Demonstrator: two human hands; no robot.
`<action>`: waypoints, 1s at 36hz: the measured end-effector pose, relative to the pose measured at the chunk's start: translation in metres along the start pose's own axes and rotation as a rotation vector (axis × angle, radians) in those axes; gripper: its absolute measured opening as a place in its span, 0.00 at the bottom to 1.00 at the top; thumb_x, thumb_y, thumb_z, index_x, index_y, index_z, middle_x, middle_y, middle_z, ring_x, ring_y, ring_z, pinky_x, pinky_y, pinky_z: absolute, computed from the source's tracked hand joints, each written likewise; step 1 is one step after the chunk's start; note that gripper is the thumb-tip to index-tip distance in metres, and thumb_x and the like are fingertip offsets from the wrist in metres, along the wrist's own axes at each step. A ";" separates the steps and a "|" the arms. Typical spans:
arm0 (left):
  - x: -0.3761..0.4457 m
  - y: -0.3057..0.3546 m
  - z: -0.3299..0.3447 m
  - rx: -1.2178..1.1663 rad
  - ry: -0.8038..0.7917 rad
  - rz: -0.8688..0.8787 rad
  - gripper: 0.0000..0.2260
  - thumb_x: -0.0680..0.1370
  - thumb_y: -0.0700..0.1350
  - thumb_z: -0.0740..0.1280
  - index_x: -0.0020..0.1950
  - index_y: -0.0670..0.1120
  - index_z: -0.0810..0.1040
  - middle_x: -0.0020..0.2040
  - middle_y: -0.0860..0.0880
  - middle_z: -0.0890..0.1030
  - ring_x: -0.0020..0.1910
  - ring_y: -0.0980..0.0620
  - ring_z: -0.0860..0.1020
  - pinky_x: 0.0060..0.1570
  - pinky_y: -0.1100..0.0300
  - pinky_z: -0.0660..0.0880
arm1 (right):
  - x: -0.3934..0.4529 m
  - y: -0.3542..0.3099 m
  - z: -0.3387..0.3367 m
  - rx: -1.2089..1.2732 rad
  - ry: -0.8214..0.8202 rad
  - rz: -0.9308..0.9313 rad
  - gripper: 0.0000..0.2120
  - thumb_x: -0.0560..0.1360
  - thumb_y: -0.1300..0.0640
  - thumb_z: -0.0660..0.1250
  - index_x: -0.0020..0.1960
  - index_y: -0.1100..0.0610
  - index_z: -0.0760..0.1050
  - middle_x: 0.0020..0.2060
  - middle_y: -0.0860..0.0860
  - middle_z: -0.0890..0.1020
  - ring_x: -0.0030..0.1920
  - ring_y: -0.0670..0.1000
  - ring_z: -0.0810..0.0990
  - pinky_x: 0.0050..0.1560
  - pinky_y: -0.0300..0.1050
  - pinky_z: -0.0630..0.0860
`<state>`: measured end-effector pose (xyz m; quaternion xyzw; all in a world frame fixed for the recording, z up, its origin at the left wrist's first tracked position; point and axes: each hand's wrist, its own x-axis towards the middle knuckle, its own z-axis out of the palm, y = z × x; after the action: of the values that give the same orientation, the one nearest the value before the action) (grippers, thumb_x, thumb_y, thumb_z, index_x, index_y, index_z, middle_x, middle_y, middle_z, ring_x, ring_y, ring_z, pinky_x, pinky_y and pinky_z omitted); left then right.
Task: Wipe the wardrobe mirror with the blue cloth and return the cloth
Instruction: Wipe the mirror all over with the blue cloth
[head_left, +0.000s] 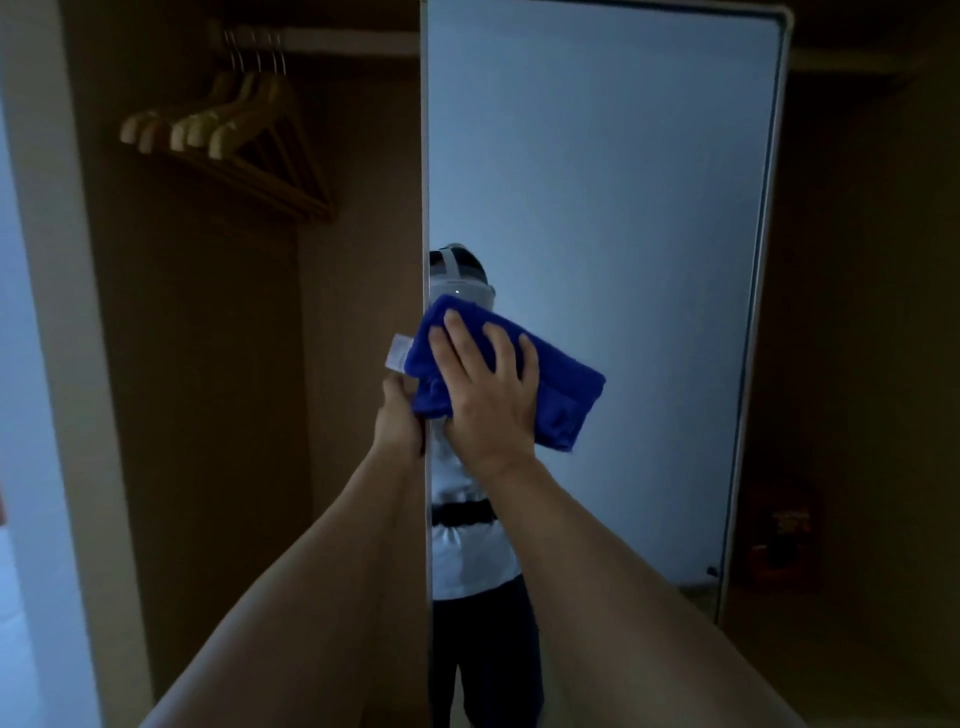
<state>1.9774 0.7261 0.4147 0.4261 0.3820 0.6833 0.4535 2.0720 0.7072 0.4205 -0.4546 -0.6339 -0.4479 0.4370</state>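
The tall wardrobe mirror (623, 208) fills the middle and right of the head view, on an opened door seen almost face on. A folded blue cloth (566, 384) with a white label lies flat against the glass near the mirror's left edge. My right hand (488, 384) presses on the cloth with fingers spread. My left hand (402, 415) grips the mirror door's left edge just below the cloth; its fingers are hidden behind the edge. The glass reflects part of a person in a white top.
Left of the door the open wardrobe (208, 364) holds several wooden hangers (234, 135) on a rail near the top. A pale wall or door frame (47, 312) stands at far left. Dark wall and a small red object (789, 525) lie at the right.
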 end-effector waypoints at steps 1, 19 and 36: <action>0.000 0.001 0.000 -0.018 0.003 -0.007 0.20 0.81 0.54 0.51 0.43 0.45 0.77 0.36 0.44 0.81 0.39 0.49 0.79 0.44 0.55 0.75 | -0.005 -0.002 0.001 -0.004 -0.014 0.002 0.30 0.62 0.54 0.75 0.64 0.54 0.75 0.64 0.50 0.76 0.60 0.59 0.76 0.60 0.63 0.70; -0.005 0.001 0.005 0.043 0.081 -0.151 0.26 0.78 0.63 0.49 0.61 0.46 0.72 0.49 0.43 0.78 0.42 0.47 0.75 0.46 0.49 0.70 | -0.052 0.003 0.007 -0.026 -0.109 -0.097 0.32 0.59 0.47 0.77 0.62 0.50 0.77 0.63 0.47 0.77 0.59 0.56 0.77 0.62 0.60 0.70; 0.009 -0.009 0.006 0.159 0.092 -0.103 0.22 0.77 0.60 0.51 0.41 0.45 0.74 0.40 0.44 0.79 0.41 0.46 0.77 0.45 0.52 0.74 | -0.079 0.013 0.005 -0.032 -0.184 -0.227 0.30 0.60 0.49 0.76 0.62 0.47 0.77 0.63 0.44 0.77 0.58 0.55 0.78 0.62 0.59 0.72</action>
<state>1.9839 0.7384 0.4112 0.4086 0.4768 0.6454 0.4350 2.0998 0.7001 0.3451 -0.4262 -0.7113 -0.4608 0.3163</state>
